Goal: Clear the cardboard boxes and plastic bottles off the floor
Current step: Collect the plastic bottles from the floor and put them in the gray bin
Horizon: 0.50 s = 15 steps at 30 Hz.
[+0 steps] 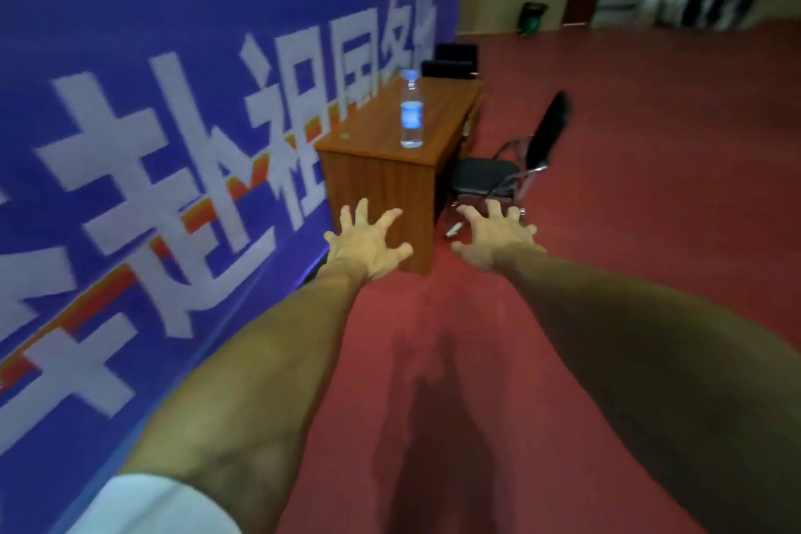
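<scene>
A clear plastic bottle (411, 111) with a blue label stands upright on a wooden desk (381, 163) ahead of me. Both my arms stretch forward over the red floor. My left hand (368, 241) has its fingers spread and holds nothing; it hangs in front of the desk's near end panel. My right hand (494, 236) is likewise spread and empty, to the right of the desk. A small white object (454, 229) lies on the floor by the chair leg, just left of my right hand. No cardboard box is in view.
A big blue banner (164, 143) with white characters runs along the left. A black folding chair (516, 160) stands right of the desk, two more black chairs (453, 61) behind it. A green bin (532, 17) sits by the far wall. Red floor (650, 186) spreads to the right.
</scene>
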Motion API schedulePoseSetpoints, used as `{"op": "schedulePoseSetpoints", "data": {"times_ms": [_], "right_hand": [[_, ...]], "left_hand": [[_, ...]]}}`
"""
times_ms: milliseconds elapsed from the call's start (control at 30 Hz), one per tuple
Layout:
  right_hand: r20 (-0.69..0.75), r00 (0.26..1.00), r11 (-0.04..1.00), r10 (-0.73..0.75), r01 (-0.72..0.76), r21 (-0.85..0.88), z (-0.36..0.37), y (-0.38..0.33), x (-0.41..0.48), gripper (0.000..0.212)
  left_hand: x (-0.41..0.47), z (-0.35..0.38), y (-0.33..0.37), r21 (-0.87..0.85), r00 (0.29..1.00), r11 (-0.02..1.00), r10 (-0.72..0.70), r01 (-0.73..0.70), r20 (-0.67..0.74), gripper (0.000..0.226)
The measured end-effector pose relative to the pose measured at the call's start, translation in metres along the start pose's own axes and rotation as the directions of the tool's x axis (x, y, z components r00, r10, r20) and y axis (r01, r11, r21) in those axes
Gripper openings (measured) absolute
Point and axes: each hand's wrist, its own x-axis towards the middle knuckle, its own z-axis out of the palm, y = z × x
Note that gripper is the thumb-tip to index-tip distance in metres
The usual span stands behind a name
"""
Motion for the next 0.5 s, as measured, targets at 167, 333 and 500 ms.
{"op": "schedulePoseSetpoints", "data": {"times_ms": [167,333,500], "right_hand": [[-0.027,0.977,0.977,0.211,-0.211,-0.011,-0.022,0.159,-0.036,0.068],[-0.043,0.902,0.903,0.430,-0.429,0.016,-0.030,0.293,-0.077,0.068],[-0.032,0.790,0.790,0.613,-0.612,0.037,-0.027,0.406,-0.112,0.070]], "left_hand": [[0.020,0.043,0.160,0.035,0.976,0.975,0.219,-0.220,0.019,0.067],[0.031,0.086,0.297,0.049,0.903,0.903,0.422,-0.427,0.083,0.065],[0.039,0.132,0.422,0.015,0.785,0.795,0.596,-0.607,0.166,0.064]]}}
